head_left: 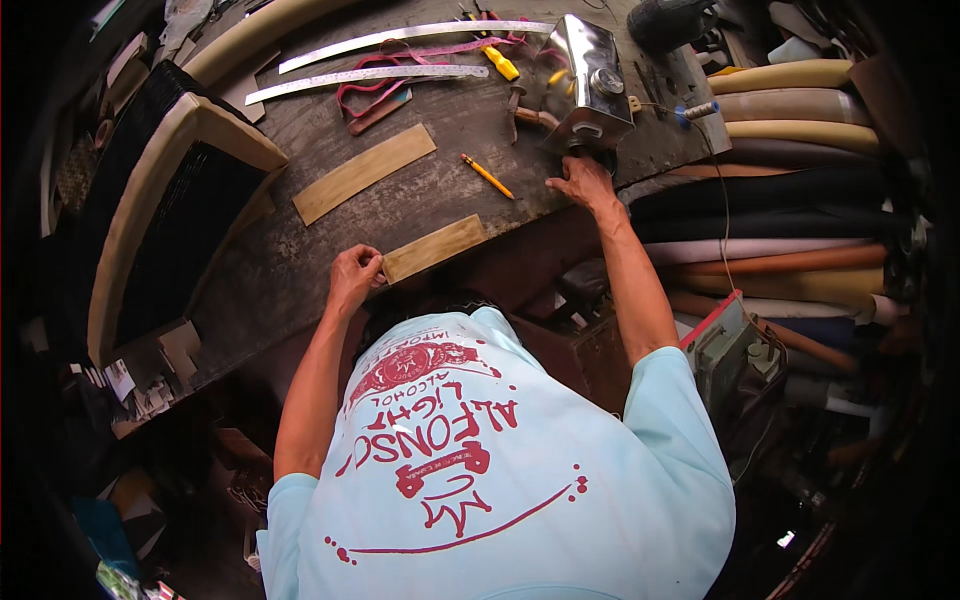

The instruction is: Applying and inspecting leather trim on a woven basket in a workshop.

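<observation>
Left hand [352,277] grip pinches tan strip [434,248]; right hand [583,182], fingers spread, rests beside metal can [590,85].

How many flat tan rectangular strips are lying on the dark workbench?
2. One flat tan rectangular strip lies at the near bench edge, its end pinched by the left hand. The other tan strip lies farther back, left of the yellow pencil. More may be hidden.

Your left hand [352,277] pinches the near end of a flat tan strip [434,248] lying at the bench edge, while your right hand [583,180] rests beside the shiny metal can [588,82].
</observation>
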A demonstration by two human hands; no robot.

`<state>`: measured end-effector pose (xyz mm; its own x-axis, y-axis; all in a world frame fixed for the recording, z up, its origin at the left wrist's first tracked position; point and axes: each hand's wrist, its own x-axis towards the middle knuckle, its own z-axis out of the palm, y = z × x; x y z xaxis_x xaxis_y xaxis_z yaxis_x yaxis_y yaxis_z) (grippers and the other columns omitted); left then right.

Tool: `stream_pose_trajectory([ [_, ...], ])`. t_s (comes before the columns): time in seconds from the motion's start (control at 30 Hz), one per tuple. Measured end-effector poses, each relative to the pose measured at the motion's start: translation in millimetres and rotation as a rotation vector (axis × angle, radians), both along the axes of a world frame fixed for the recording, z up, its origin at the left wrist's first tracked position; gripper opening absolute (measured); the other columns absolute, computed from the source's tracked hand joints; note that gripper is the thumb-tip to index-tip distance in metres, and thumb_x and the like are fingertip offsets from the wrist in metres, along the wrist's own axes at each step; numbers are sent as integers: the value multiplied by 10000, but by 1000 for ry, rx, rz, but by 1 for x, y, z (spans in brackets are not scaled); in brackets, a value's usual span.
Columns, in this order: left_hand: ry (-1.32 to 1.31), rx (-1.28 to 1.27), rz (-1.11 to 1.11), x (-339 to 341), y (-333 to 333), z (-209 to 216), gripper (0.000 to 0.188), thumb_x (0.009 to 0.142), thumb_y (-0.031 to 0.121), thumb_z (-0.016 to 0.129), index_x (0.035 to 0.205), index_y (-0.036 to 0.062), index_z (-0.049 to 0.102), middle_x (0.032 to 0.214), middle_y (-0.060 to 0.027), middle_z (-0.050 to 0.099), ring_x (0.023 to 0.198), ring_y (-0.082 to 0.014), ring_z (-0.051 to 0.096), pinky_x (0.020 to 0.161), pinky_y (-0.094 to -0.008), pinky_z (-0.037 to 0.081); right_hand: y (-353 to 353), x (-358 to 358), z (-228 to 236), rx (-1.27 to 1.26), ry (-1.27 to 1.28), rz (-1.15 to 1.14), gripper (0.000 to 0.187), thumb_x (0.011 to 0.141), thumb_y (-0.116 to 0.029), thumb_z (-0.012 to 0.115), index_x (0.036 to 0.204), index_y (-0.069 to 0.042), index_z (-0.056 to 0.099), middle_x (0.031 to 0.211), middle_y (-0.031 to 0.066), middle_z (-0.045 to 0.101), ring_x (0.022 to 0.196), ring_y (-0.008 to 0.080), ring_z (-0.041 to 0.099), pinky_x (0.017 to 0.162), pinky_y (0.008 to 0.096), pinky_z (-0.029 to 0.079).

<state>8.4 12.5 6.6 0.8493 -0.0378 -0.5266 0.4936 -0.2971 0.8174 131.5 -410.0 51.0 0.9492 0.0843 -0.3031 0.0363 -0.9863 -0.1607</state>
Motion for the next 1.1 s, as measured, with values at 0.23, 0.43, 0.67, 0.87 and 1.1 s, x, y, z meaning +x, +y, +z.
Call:
stream_pose_trajectory([
  [0.23,19,-14,4,2,0,2,132,880,85,605,907,-38,645,717,-75,661,624,-128,664,551,-249,538,7,-18,25,8,-78,-1,322,713,-264,794,810,-34,590,1179,184,570,908,403,616,741,497,491],
  [0.43,24,-28,-6,3,1,2,139,876,85,607,909,-44,648,718,-84,666,623,-137,668,555,-253,543,38,-61,48,326,194,-86,292,762,-247,744,844,-11,592,1000,166,638,749,317,638,685,398,505],
  [0.67,46,-27,-17,4,1,4,125,893,84,605,924,-29,651,740,-65,663,634,-117,655,570,-243,535,139,-148,-34,1246,332,-473,188,820,-107,615,959,-7,537,1461,122,427,775,121,656,579,247,490],
  [0.87,25,-34,-20,2,1,-3,132,898,90,601,932,-31,644,742,-71,665,635,-116,655,571,-235,535,202,-178,-35,722,51,127,186,750,-51,616,892,-44,495,1516,81,353,770,278,667,653,390,515],
  [1.1,38,-28,-8,0,1,-3,137,899,94,601,932,-32,643,744,-73,666,643,-119,660,576,-237,539,182,-166,-29,876,-25,-52,149,786,-51,623,900,-16,534,1472,142,410,703,210,663,657,321,528],
])
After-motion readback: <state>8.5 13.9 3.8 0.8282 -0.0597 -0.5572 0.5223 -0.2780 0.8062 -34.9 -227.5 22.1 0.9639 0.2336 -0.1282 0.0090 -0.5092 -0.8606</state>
